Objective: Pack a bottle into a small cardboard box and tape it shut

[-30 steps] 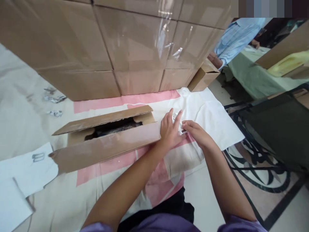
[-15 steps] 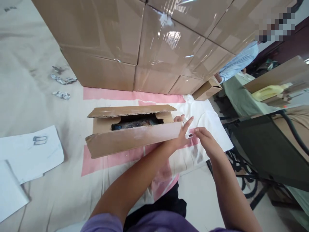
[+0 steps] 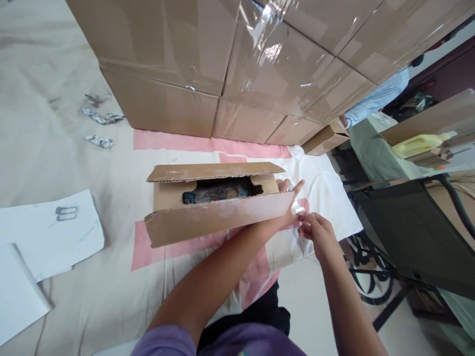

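Left hand (image 3: 286, 219) half behind box flap (image 3: 218, 217), fingers spread; right hand (image 3: 315, 230) fingers pinched on indistinct scrap (image 3: 298, 209)

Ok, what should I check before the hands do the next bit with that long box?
1. Top flaps of the long box open: ok.
2. A dark patterned thing lying inside: ok.
3. The left hand at the box's right end, fingers stretched out: ok.
4. The right hand pinching the small clear piece: ok.
5. What that piece is: cannot tell.
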The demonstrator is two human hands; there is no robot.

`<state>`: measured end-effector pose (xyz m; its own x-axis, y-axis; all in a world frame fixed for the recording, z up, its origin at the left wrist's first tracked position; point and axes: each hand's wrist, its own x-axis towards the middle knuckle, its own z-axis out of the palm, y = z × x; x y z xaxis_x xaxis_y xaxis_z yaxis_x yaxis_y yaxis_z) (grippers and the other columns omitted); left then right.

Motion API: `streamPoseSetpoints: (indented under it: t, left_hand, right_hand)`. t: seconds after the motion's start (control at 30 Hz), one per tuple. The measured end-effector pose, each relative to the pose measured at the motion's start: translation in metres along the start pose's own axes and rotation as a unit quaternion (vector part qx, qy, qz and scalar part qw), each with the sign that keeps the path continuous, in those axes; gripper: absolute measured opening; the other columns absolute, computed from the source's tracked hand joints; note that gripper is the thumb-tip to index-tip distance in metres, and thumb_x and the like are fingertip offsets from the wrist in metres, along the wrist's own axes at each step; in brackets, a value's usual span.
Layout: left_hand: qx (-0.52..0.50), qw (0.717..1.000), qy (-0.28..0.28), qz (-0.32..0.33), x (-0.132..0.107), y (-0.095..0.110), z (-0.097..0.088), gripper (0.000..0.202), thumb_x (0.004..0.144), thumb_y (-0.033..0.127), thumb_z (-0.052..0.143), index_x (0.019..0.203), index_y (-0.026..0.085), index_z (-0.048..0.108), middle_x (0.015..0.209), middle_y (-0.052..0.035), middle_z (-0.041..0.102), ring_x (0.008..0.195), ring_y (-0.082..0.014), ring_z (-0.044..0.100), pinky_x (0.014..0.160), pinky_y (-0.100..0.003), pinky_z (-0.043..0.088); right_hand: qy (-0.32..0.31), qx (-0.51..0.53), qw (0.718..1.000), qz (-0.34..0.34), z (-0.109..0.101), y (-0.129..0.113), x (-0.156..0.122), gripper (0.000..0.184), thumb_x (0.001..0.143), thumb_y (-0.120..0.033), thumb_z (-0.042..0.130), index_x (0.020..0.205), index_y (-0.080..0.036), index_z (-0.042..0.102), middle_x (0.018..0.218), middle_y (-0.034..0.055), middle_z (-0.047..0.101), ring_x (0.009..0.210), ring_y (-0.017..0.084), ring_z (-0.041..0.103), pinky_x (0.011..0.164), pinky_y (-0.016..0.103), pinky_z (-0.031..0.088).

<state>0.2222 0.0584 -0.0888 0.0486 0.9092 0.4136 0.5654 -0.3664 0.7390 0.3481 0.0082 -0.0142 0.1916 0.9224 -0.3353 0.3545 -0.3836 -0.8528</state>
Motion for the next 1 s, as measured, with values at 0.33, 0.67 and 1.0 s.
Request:
streamPoseSetpoints:
  t: [0.33, 0.67, 1.0]
  left_hand:
    - [-0.006, 0.999, 0.03, -0.015, -0.003, 0.005, 0.001, 0.092, 0.072, 0.043, 0.077, 0.156, 0.031, 0.041, 0.143, -0.0123, 0.046, 0.133, -0.0351, 0.038, 0.116, -0.06, 0.029]
    - [-0.001, 1.0, 0.021, -0.019, -0.004, 0.013, -0.017, 0.076, 0.085, 0.044, 0.068, 0.155, 0.029, 0.044, 0.145, -0.0128, 0.049, 0.137, -0.0371, 0.04, 0.118, -0.06, 0.029]
    - [-0.001, 1.0, 0.011, -0.005, -0.005, 0.01, -0.02, 0.084, 0.079, 0.052, 0.072, 0.155, 0.027, 0.045, 0.151, -0.0156, 0.047, 0.13, -0.0416, 0.047, 0.113, -0.062, 0.032]
  right_hand:
    - [-0.029, 0.133, 0.991, 0.002, 0.011, 0.008, 0.001, 0.045, 0.076, -0.047, 0.083, 0.062, -0.019, 0.05, 0.055, -0.003, 0.044, 0.05, 0.009, 0.037, 0.043, 0.023, 0.021]
    - [-0.035, 0.198, 0.979, -0.003, 0.017, 0.013, 0.005, 0.041, 0.074, -0.039, 0.084, 0.061, -0.019, 0.05, 0.062, -0.0032, 0.042, 0.052, 0.008, 0.035, 0.042, 0.022, 0.024]
    - [-0.055, 0.179, 0.982, -0.019, 0.014, 0.022, 0.006, 0.037, 0.083, -0.044, 0.078, 0.064, -0.021, 0.056, 0.057, -0.0021, 0.049, 0.047, 0.01, 0.037, 0.041, 0.025, 0.025]
